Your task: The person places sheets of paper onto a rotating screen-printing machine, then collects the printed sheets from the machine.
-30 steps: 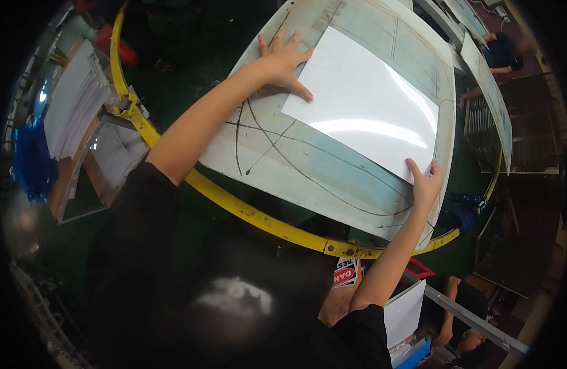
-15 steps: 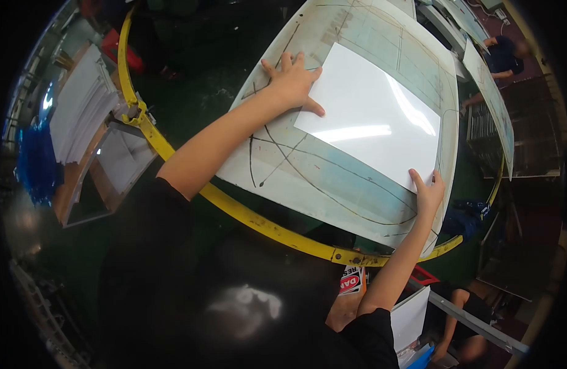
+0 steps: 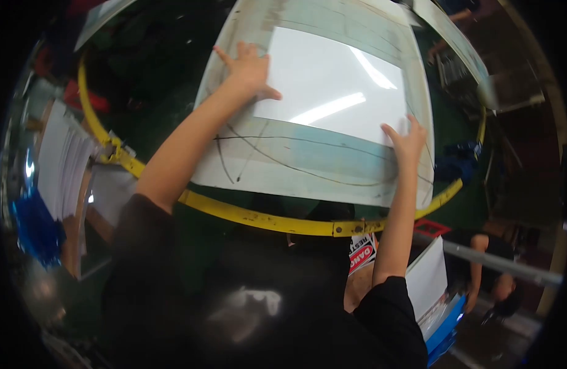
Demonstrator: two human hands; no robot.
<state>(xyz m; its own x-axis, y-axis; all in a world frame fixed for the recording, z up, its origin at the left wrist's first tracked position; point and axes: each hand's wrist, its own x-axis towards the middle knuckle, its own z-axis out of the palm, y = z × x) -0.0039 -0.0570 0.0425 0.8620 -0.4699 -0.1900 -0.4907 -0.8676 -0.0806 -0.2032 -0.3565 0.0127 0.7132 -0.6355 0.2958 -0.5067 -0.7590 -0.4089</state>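
A glossy white sheet (image 3: 332, 86) lies on a pale, marked board (image 3: 295, 172) with dark curved lines drawn across it. My left hand (image 3: 248, 72) rests at the sheet's left edge, its fingers spread and its thumb over the edge. At the lower right corner of the sheet is my right hand (image 3: 408, 140), with its thumb and fingers apart and touching the corner. Bright light streaks reflect off the sheet.
A yellow curved rail (image 3: 259, 220) runs around the board's near side. Stacked white sheets (image 3: 65, 163) stand at the left. A co-worker's arm (image 3: 476, 270) shows at the lower right, near a danger sign (image 3: 361, 253). Another board (image 3: 455, 40) is at the upper right.
The board, the sheet and both hands appear further left and higher in view, and turned slightly counterclockwise, as the camera view has shifted. My hands keep their places at the sheet's edges.
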